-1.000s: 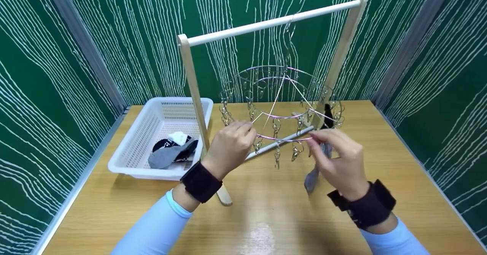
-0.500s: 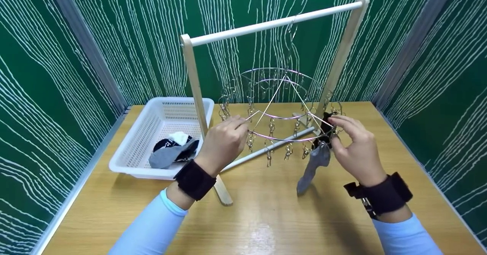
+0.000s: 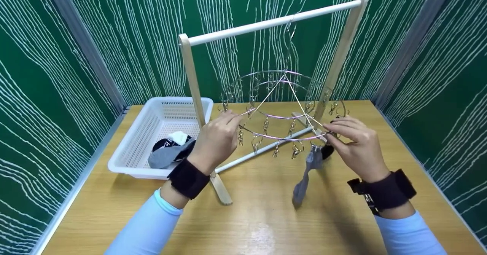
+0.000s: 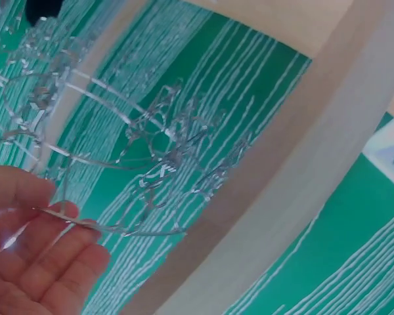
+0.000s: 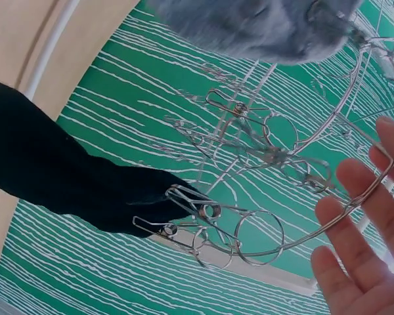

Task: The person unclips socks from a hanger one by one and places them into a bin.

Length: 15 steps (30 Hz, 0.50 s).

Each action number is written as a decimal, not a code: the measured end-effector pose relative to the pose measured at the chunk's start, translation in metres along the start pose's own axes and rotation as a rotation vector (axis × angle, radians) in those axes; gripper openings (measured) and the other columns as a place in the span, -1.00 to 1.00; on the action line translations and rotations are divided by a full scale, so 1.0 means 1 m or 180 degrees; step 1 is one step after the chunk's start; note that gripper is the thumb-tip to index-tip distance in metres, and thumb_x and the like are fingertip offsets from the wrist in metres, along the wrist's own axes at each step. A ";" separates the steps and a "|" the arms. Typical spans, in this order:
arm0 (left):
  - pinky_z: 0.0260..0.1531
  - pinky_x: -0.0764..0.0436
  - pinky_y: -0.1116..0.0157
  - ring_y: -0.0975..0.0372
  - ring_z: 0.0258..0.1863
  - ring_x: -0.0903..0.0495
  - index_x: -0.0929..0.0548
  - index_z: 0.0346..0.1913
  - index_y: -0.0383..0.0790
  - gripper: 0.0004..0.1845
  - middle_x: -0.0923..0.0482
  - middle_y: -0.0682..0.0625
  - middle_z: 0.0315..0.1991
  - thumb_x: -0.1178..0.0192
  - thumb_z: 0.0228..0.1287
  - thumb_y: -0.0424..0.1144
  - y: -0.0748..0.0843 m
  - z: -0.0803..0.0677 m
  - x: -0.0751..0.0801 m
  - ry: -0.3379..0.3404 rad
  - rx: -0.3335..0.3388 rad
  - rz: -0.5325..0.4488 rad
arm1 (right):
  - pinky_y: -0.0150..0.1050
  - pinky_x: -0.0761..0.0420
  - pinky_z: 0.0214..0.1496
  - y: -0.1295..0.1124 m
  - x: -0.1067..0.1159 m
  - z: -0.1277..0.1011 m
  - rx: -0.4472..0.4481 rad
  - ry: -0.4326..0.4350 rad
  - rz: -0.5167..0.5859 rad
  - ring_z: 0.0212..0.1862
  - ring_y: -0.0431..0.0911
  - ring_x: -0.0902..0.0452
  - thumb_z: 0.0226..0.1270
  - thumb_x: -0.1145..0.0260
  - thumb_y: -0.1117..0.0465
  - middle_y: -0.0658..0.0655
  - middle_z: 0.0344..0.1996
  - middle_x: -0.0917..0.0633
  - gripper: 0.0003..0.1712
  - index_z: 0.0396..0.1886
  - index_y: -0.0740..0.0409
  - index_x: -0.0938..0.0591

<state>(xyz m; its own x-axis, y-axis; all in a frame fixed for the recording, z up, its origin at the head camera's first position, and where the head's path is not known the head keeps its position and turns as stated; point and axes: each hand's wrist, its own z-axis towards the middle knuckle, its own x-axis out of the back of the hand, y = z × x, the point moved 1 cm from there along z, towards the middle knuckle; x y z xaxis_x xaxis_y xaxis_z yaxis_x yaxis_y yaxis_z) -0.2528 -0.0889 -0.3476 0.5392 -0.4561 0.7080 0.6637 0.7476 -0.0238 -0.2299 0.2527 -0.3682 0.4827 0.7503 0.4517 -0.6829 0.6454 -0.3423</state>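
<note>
A round metal sock hanger (image 3: pixel 279 117) with two rings and dangling clips hangs from a white rod. My left hand (image 3: pixel 217 137) pinches its rim at the left front. At the right front, my right hand (image 3: pixel 357 144) holds the same rim between thumb and fingers. A grey sock (image 3: pixel 300 188) dangles from a clip just left of my right hand. Behind that hand is a black sock (image 3: pixel 327 151), mostly hidden in the head view. In the right wrist view, metal clips grip the end of the black sock (image 5: pixel 85 170).
The white rod (image 3: pixel 243 29) rests on a wooden stand (image 3: pixel 344 53) with a lower crossbar near the table (image 3: pixel 266 217). To the left, a white plastic basket (image 3: pixel 129 144) holds a grey sock (image 3: pixel 165 158) with black and white pieces. Green walls with white streaks enclose the table.
My right hand has moved right along the rim to regrip it, and my left has shifted slightly left. The hanger has turned, bringing the grey sock leftward and nearer the front.
</note>
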 end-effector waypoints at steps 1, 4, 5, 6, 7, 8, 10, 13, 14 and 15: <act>0.30 -0.72 0.05 -0.11 0.16 -0.80 -0.75 0.10 -0.46 -0.67 -0.82 -0.28 0.03 -0.20 0.32 -0.59 0.000 0.000 0.002 -0.0004 0.0023 -0.0011 | -0.59 -0.44 0.40 -0.001 0.001 0.001 0.0050 0.0008 0.0017 -0.06 0.24 -0.74 -0.02 -0.61 0.65 0.32 -0.24 -0.88 -0.61 -0.15 0.34 -0.87; 0.36 -0.69 0.02 -0.13 0.22 -0.77 -0.72 0.17 -0.49 -0.57 -0.79 -0.32 0.12 -0.18 0.23 -0.58 0.004 -0.002 0.008 0.0054 0.0055 -0.0068 | -0.59 -0.47 0.29 -0.005 0.003 0.001 0.0161 0.0075 0.0077 -0.12 0.16 -0.68 -0.03 -0.62 0.65 0.30 -0.28 -0.86 -0.62 -0.18 0.33 -0.88; 0.36 -0.68 0.01 -0.13 0.23 -0.76 -0.71 0.19 -0.49 -0.56 -0.78 -0.32 0.14 -0.18 0.23 -0.56 0.006 -0.002 0.010 0.0102 0.0042 -0.0092 | -0.58 -0.47 0.25 -0.006 0.003 0.001 0.0180 0.0093 0.0092 -0.13 0.14 -0.67 -0.04 -0.63 0.65 0.29 -0.30 -0.86 -0.62 -0.18 0.32 -0.88; 0.37 -0.68 0.00 -0.13 0.23 -0.76 -0.71 0.19 -0.49 -0.56 -0.78 -0.33 0.14 -0.18 0.23 -0.54 0.008 -0.002 0.011 0.0161 0.0019 -0.0111 | -0.58 -0.46 0.19 -0.008 0.003 0.002 0.0204 0.0111 0.0099 -0.15 0.12 -0.65 -0.04 -0.63 0.65 0.29 -0.31 -0.86 -0.63 -0.19 0.32 -0.88; 0.36 -0.68 0.00 -0.13 0.23 -0.76 -0.71 0.19 -0.48 -0.56 -0.78 -0.32 0.14 -0.18 0.24 -0.52 0.010 -0.001 0.013 0.0229 -0.0014 -0.0129 | -0.57 -0.46 0.14 -0.010 0.004 0.002 0.0234 0.0131 0.0098 -0.17 0.10 -0.63 -0.04 -0.64 0.64 0.28 -0.32 -0.85 -0.63 -0.19 0.31 -0.89; 0.35 -0.69 0.00 -0.12 0.22 -0.77 -0.72 0.18 -0.47 -0.58 -0.78 -0.32 0.14 -0.19 0.26 -0.49 0.013 0.000 0.014 0.0292 -0.0062 -0.0136 | -0.57 -0.44 0.07 -0.011 0.004 0.002 0.0270 0.0151 0.0102 -0.19 0.09 -0.60 -0.04 -0.64 0.63 0.27 -0.34 -0.84 -0.63 -0.20 0.31 -0.89; 0.32 -0.72 0.01 -0.09 0.18 -0.79 -0.74 0.15 -0.42 -0.63 -0.80 -0.29 0.10 -0.22 0.32 -0.43 0.020 0.002 0.015 0.0402 -0.0187 -0.0109 | -0.54 -0.42 -0.04 -0.014 0.004 0.002 0.0338 0.0144 0.0084 -0.23 0.08 -0.57 -0.02 -0.65 0.60 0.26 -0.36 -0.83 -0.66 -0.20 0.30 -0.89; 0.26 -0.76 0.06 -0.03 0.10 -0.83 -0.78 0.08 -0.35 -0.72 -0.84 -0.22 0.04 -0.30 0.39 -0.33 0.030 0.006 0.013 0.0505 -0.0428 -0.0023 | -0.44 -0.39 -0.15 -0.018 0.003 0.003 0.0433 0.0128 0.0072 -0.27 0.07 -0.53 0.03 -0.64 0.55 0.25 -0.39 -0.81 -0.72 -0.21 0.30 -0.89; 0.23 -0.77 0.07 -0.02 0.08 -0.83 -0.79 0.06 -0.34 -0.74 -0.84 -0.21 0.01 -0.34 0.39 -0.31 0.034 0.007 0.013 0.0520 -0.0523 0.0003 | -0.40 -0.38 -0.17 -0.020 0.002 0.003 0.0458 0.0125 0.0070 -0.28 0.08 -0.51 0.05 -0.64 0.53 0.25 -0.40 -0.81 -0.74 -0.22 0.30 -0.89; 0.21 -0.79 0.10 0.00 0.05 -0.84 -0.80 0.05 -0.32 -0.75 -0.85 -0.19 -0.01 -0.36 0.39 -0.30 0.037 0.008 0.012 0.0524 -0.0620 0.0040 | -0.35 -0.37 -0.17 -0.021 0.000 0.003 0.0480 0.0129 0.0066 -0.29 0.08 -0.50 0.06 -0.63 0.51 0.24 -0.40 -0.80 -0.76 -0.23 0.30 -0.89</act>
<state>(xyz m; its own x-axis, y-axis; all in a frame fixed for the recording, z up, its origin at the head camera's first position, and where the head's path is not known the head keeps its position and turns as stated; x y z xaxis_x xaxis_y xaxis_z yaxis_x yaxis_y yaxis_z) -0.2258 -0.0626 -0.3350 0.6145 -0.5319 0.5826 0.7353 0.6538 -0.1786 -0.2166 0.2387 -0.3586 0.4873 0.7704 0.4111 -0.7660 0.6032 -0.2224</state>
